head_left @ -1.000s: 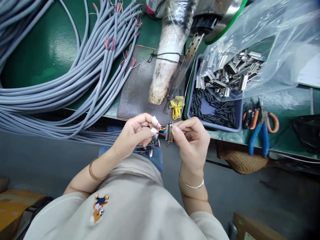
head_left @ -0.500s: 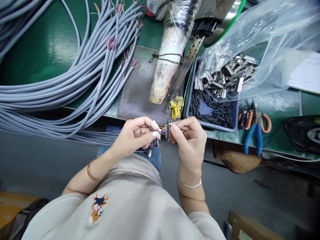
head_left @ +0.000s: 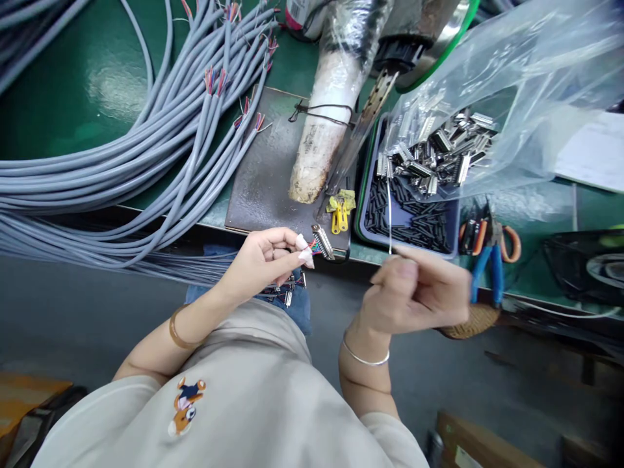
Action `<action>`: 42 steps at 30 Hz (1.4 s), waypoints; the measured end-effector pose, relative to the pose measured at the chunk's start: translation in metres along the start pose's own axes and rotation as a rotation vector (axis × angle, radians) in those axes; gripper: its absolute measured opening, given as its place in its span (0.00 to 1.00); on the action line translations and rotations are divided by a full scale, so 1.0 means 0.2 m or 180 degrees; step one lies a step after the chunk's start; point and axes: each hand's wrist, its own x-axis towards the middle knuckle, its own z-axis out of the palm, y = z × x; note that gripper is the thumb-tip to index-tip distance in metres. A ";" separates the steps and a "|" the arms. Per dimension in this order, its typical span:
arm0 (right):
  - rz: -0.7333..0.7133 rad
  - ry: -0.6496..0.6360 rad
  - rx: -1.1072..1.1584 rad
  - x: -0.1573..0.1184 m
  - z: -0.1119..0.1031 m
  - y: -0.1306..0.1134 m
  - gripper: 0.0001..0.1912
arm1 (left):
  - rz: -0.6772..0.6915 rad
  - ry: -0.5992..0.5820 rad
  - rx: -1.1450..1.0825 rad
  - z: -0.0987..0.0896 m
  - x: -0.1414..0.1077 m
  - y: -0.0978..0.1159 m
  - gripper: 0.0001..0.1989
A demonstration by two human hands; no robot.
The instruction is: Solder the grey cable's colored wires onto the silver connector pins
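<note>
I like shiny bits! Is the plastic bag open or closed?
Open: the plastic bag gapes, metal connectors spilling onto the blue tray.

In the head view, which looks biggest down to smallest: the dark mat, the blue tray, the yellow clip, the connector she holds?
1. Dark mat
2. Blue tray
3. and 4. Yellow clip and connector look alike; the connector is nearer the camera, so unsure.

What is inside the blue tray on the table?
The blue tray holds lots of little black tubes. A clear plastic bag of shiny metal parts lies over its far end, so what is underneath there is hidden.
</note>
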 end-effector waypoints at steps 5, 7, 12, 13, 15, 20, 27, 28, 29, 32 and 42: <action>0.0128 0.0076 0.0324 0.00 0.02 0.00 0.09 | -0.0167 -0.0130 -0.0789 -0.03 0.02 0.02 0.07; 0.0164 -0.0047 0.0261 -0.01 0.03 0.01 0.05 | -0.0198 -0.0183 -0.0942 -0.05 0.02 0.02 0.04; 0.0137 -0.0176 0.0352 -0.03 0.02 0.04 0.05 | -0.0246 -0.0331 -0.1036 -0.07 0.02 0.01 0.03; 0.0110 -0.0184 0.0386 -0.03 0.02 0.05 0.05 | -0.0246 -0.0359 -0.1045 -0.08 0.02 0.00 0.04; 0.0056 -0.0192 0.0432 -0.03 0.01 0.05 0.05 | -0.0248 -0.0393 -0.1031 -0.08 0.01 0.00 0.04; -0.0105 -0.0309 0.0491 -0.07 0.01 0.07 0.05 | -0.0267 -0.0420 -0.0891 -0.08 0.01 0.00 0.06; -0.0366 -0.0994 0.0204 -0.09 0.03 0.07 0.10 | 0.0018 -0.0107 -0.0521 -0.04 0.01 -0.01 0.15; -0.0384 -0.1060 0.0173 -0.10 0.04 0.07 0.10 | 0.0035 -0.0071 -0.0449 -0.04 0.01 -0.02 0.16; -0.0361 -0.1127 0.0186 -0.10 0.05 0.07 0.10 | 0.0049 -0.0017 -0.0372 -0.04 0.01 -0.02 0.16; -0.0143 -0.1287 0.0321 -0.11 0.06 0.07 0.08 | 0.0113 0.0189 -0.0116 -0.03 0.01 -0.02 0.17; -0.0508 -0.1161 -0.0084 -0.08 0.10 0.05 0.10 | 0.1037 0.0945 0.0882 0.06 0.05 0.02 0.09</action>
